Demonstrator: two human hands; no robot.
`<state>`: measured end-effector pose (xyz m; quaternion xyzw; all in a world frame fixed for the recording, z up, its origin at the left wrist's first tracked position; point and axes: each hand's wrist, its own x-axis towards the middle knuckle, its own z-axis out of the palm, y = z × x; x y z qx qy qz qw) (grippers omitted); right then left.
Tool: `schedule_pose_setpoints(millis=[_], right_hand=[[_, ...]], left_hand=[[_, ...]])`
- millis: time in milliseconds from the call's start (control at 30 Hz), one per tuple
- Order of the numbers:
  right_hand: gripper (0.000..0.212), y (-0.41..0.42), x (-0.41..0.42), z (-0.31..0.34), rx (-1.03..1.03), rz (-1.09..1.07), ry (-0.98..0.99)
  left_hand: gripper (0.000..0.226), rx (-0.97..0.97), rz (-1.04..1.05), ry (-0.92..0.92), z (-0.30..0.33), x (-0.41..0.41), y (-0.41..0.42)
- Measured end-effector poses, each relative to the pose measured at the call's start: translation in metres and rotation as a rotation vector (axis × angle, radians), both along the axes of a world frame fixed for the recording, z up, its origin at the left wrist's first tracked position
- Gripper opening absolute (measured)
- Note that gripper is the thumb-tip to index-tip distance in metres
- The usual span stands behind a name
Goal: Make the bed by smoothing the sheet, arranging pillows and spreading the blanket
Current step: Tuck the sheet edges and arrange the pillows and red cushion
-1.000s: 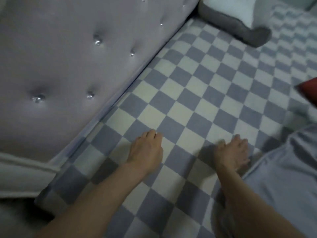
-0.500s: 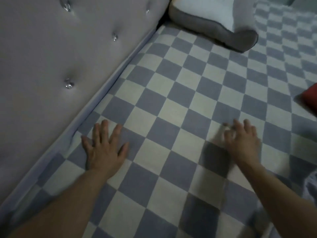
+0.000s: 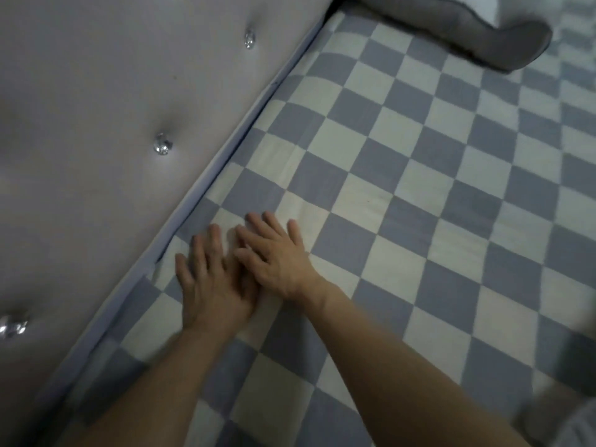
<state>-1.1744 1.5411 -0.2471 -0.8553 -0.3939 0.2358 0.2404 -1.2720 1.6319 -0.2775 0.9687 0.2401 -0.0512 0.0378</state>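
— Sheet [image 3: 403, 175]: where does it lie relative to each grip?
— Directly beneath both. The checked sheet covers the bed, running up to the tufted headboard [image 3: 106, 117] on the left.
— And the left hand [image 3: 213, 285]?
— Flat on the sheet just beside the headboard seam, fingers spread and straight, pinching nothing.
— The right hand [image 3: 277, 256]?
— Also flat, fingers straight and slightly fanned, touching the left hand; its thumb side overlaps the left fingers.
— Pillows?
— One grey-edged pillow [image 3: 503, 40] lies at the top right, well apart from both hands.
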Motion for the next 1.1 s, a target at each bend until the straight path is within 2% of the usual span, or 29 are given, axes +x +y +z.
schedule_pose_setpoints(millis=[100, 167, 233, 333, 400, 433, 500, 567, 633, 700, 767, 833, 900, 1000, 1100], right_hand=[[0.066, -0.033, -0.063, -0.007, -0.024, -0.006, -0.067], [0.064, -0.047, -0.12, -0.016, -0.107, 0.037, -0.183], [0.063, -0.047, -0.163, -0.015, -0.153, 0.06, -0.214], [0.066, -0.056, -0.206, -0.002, -0.174, 0.232, -0.088], [0.062, -0.084, -0.239, 0.011, -0.268, 0.294, -0.085], [0.063, -0.097, -0.258, 0.011, -0.31, 0.335, -0.07], [0.069, -0.127, -0.3, 0.015, -0.325, 0.498, 0.037], [0.058, -0.139, -0.324, 0.032, -0.401, 0.622, 0.187], [0.048, -0.14, -0.329, 0.057, -0.418, 0.677, 0.311], [0.045, -0.154, -0.326, 0.078, -0.376, 0.477, 0.506], [0.042, -0.2, -0.312, 0.097, -0.21, 0.036, 0.549], [0.038, -0.261, -0.292, 0.113, -0.043, -0.416, 0.452], [0.034, -0.337, -0.273, 0.134, 0.006, -0.768, 0.318], [0.032, -0.445, -0.253, 0.16, -0.011, -1.092, 0.154], [0.036, -0.541, -0.252, 0.173, -0.035, -1.334, 0.139]], left_hand=[[0.067, 0.004, 0.069, 0.112, 0.016, -0.062, 0.02], [0.064, 0.03, 0.063, 0.174, 0.022, -0.116, 0.035], [0.059, 0.12, 0.023, 0.219, 0.029, -0.158, 0.042], [0.056, 0.212, -0.185, 0.214, 0.04, -0.195, 0.035], [0.06, 0.149, -0.318, 0.332, 0.04, -0.217, 0.019], [0.06, 0.119, -0.305, 0.431, 0.045, -0.224, 0.009], [0.052, 0.082, -0.116, 0.556, 0.068, -0.229, -0.015], [0.045, 0.036, 0.073, 0.729, 0.093, -0.216, -0.034], [0.039, -0.092, 0.042, 0.855, 0.116, -0.196, -0.057], [0.034, -0.163, -0.134, 0.806, 0.133, -0.184, -0.089], [0.037, -0.281, -0.218, 0.624, 0.146, -0.176, -0.14], [0.04, -0.428, -0.27, 0.456, 0.162, -0.17, -0.195], [0.041, -0.538, -0.336, 0.349, 0.178, -0.158, -0.256], [0.044, -0.63, -0.408, 0.29, 0.195, -0.146, -0.333], [0.044, -0.694, -0.525, 0.285, 0.214, -0.135, -0.4]])
